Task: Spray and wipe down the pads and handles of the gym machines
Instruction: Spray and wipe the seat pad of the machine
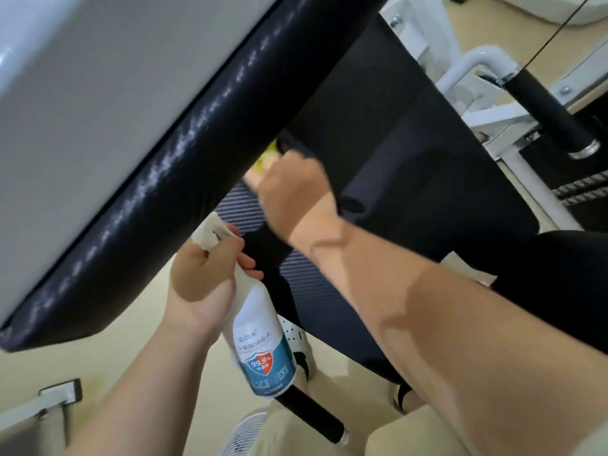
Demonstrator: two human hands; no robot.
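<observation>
Beige gym floor (108, 357) lies under a long black pad (164, 166) slanting from 7 to 1 o'clock. At centre the blurred right hand (289, 189) bunches a yellow cloth (266, 156) in curled fingers against a lower pad (411, 143). Toward 6 o'clock the left hand (204, 274) wraps its fingers round the bottle (263, 343) neck.

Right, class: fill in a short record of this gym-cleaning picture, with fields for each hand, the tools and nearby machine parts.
Left hand: grips spray bottle by its neck, nozzle end up
Right hand: holds yellow cloth against black pad; blurred
Label: blue and white, "99.9"
Long pad: black edge, slants across upper left
Grip: black, upper right, untouched
</observation>
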